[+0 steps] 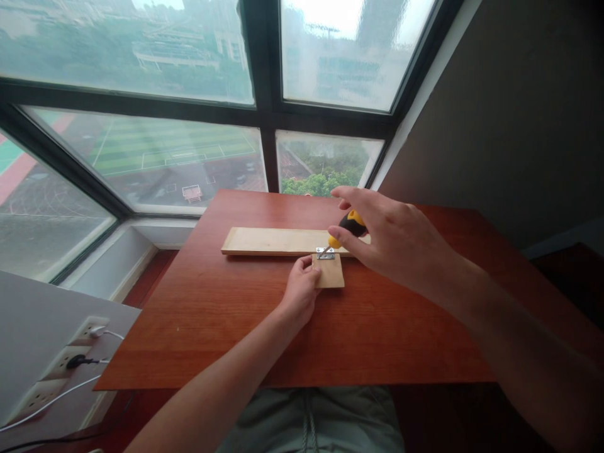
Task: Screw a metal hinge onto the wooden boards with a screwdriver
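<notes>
My right hand (384, 229) is closed around a screwdriver (352, 223) with a yellow and black handle. Its shaft slants down and left to a small silver hinge (325, 253). That hinge joins a long pale wooden board (274, 240) to a small square wooden piece (330, 272) on the near side. The left edge of the square piece is pinched by my left hand (302, 283), with fingers close to the hinge. My right hand covers the right end of the long board. Whether the tip sits in a screw is too small to tell.
The reddish-brown table (226, 327) carries the board. Beyond its far edge are dark-framed windows (271, 119). At the lower left, wall sockets (61, 365) hold plugged-in cables beside the table. A dark wall (509, 119) rises on the right.
</notes>
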Demonstrator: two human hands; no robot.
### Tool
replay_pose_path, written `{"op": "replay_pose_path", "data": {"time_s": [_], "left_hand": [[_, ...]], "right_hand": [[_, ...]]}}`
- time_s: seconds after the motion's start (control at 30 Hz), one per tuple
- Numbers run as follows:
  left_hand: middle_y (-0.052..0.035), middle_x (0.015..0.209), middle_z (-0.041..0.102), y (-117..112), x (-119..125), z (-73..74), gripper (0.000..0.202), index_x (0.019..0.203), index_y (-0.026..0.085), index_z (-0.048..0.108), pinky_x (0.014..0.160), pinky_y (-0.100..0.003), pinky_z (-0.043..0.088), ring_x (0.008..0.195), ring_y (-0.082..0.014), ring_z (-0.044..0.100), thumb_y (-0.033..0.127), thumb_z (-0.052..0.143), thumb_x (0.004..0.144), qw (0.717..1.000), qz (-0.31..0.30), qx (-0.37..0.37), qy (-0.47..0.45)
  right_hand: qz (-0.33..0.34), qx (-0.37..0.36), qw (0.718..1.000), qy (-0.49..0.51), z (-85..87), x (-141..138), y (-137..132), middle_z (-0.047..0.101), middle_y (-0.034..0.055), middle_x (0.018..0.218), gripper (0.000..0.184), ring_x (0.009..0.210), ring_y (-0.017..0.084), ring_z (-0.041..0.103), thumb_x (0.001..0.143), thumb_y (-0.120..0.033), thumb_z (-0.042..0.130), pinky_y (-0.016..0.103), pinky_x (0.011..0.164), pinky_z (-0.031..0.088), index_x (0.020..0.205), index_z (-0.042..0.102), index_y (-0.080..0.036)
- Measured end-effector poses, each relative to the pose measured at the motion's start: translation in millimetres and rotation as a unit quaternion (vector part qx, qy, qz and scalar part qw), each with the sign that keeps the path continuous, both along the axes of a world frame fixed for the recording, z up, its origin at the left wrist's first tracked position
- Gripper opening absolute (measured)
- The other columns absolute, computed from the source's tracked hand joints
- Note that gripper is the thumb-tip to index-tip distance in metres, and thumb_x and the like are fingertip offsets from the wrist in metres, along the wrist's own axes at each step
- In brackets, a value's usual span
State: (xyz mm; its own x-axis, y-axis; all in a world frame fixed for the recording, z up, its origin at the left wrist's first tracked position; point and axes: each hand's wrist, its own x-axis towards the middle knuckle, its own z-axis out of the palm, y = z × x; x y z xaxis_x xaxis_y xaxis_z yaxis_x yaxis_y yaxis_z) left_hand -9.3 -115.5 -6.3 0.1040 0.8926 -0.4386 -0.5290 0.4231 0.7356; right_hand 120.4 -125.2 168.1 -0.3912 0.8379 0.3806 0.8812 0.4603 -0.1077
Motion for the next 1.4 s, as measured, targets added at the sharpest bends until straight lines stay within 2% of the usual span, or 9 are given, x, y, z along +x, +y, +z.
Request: {"op": "replay_pose_path", "data": {"time_s": [0.2, 0.37, 0.53, 0.63, 0.77, 0.93, 1.1, 1.27, 1.4], "left_hand": [[-0.0092, 0.096, 0.071, -0.1, 0.2, 0.2, 0.037, 0.107, 0.016, 0.054, 0.075, -0.032, 0.057, 0.084, -0.0193, 0.069, 0.009, 0.067, 0.074, 1.000, 0.003, -0.005, -0.006], [-0.0083, 0.094, 0.071, -0.8, 0.7, 2.4, 0.035, 0.108, 0.016, 0.053, 0.078, -0.032, 0.057, 0.084, -0.0187, 0.069, 0.007, 0.064, 0.076, 1.000, 0.007, -0.010, -0.004], [-0.0080, 0.091, 0.070, -0.7, 0.9, 0.9, 0.033, 0.108, 0.015, 0.055, 0.073, -0.028, 0.056, 0.075, -0.0153, 0.066, 0.008, 0.065, 0.077, 1.000, 0.003, -0.006, -0.001], [-0.0084, 0.092, 0.071, -0.6, 0.8, -1.0, 0.035, 0.109, 0.015, 0.056, 0.072, -0.029, 0.056, 0.075, -0.0156, 0.066, 0.009, 0.067, 0.076, 1.000, 0.003, -0.004, -0.002], [-0.0093, 0.095, 0.071, 0.1, 1.0, -1.6, 0.036, 0.109, 0.015, 0.055, 0.078, -0.032, 0.057, 0.082, -0.0182, 0.068, 0.009, 0.067, 0.076, 1.000, 0.007, -0.007, -0.003], [-0.0085, 0.094, 0.071, 0.6, 1.2, -0.2, 0.032, 0.108, 0.015, 0.054, 0.078, -0.032, 0.057, 0.082, -0.0179, 0.068, 0.006, 0.063, 0.078, 1.000, 0.009, -0.014, 0.003], [-0.0078, 0.092, 0.071, 0.4, 1.0, -0.7, 0.030, 0.107, 0.015, 0.054, 0.075, -0.030, 0.057, 0.077, -0.0154, 0.067, 0.007, 0.063, 0.079, 1.000, 0.007, -0.013, 0.003], [-0.0093, 0.097, 0.071, 1.4, 1.4, -2.7, 0.032, 0.107, 0.015, 0.054, 0.076, -0.031, 0.057, 0.081, -0.0168, 0.067, 0.007, 0.064, 0.077, 1.000, 0.007, -0.010, -0.004], [-0.0096, 0.097, 0.071, 1.5, 1.6, -2.0, 0.032, 0.108, 0.015, 0.053, 0.075, -0.030, 0.057, 0.080, -0.0169, 0.067, 0.007, 0.062, 0.078, 1.000, 0.005, -0.013, 0.002]], "right_hand": [[0.014, -0.012, 1.000, 0.012, 0.8, -0.9, 2.4, 0.071, 0.0059, 0.098, 0.039, 0.085, 0.020, 0.066, 0.091, -0.024, 0.049, 0.030, 0.070, 0.046, 0.129, 0.056, -0.017], [-0.002, -0.020, 1.000, 0.009, 2.1, -1.2, 0.0, 0.071, 0.0054, 0.100, 0.045, 0.085, 0.021, 0.066, 0.084, -0.021, 0.052, 0.031, 0.072, 0.047, 0.129, 0.057, -0.017], [0.002, -0.035, 0.999, 0.006, 4.2, -0.9, -2.7, 0.070, 0.0063, 0.103, 0.054, 0.087, 0.022, 0.065, 0.080, -0.020, 0.054, 0.033, 0.075, 0.048, 0.134, 0.053, -0.017], [0.007, -0.030, 1.000, -0.006, 4.8, 0.0, -3.9, 0.070, 0.0075, 0.106, 0.053, 0.089, 0.023, 0.066, 0.084, -0.025, 0.055, 0.033, 0.075, 0.048, 0.136, 0.051, -0.018], [-0.018, -0.017, 0.999, -0.024, 4.2, 0.7, -2.7, 0.071, 0.0084, 0.107, 0.045, 0.089, 0.025, 0.066, 0.093, -0.038, 0.051, 0.033, 0.070, 0.047, 0.133, 0.053, -0.018], [-0.019, -0.019, 0.999, -0.018, 4.1, 1.1, -0.6, 0.071, 0.0070, 0.101, 0.039, 0.084, 0.022, 0.066, 0.093, -0.029, 0.049, 0.031, 0.069, 0.046, 0.129, 0.055, -0.017], [0.001, -0.025, 1.000, -0.017, 5.5, 3.1, -3.7, 0.069, 0.0070, 0.110, 0.047, 0.088, 0.022, 0.065, 0.085, -0.024, 0.054, 0.033, 0.073, 0.047, 0.132, 0.054, -0.019], [-0.010, -0.018, 0.999, -0.029, 4.9, 2.6, -4.6, 0.068, 0.0089, 0.117, 0.044, 0.093, 0.025, 0.065, 0.089, -0.032, 0.053, 0.034, 0.072, 0.048, 0.131, 0.054, -0.019], [-0.033, -0.020, 0.999, -0.036, 5.2, 0.8, -2.0, 0.070, 0.0074, 0.111, 0.039, 0.089, 0.024, 0.066, 0.095, -0.036, 0.047, 0.034, 0.069, 0.047, 0.129, 0.056, -0.020]]}}
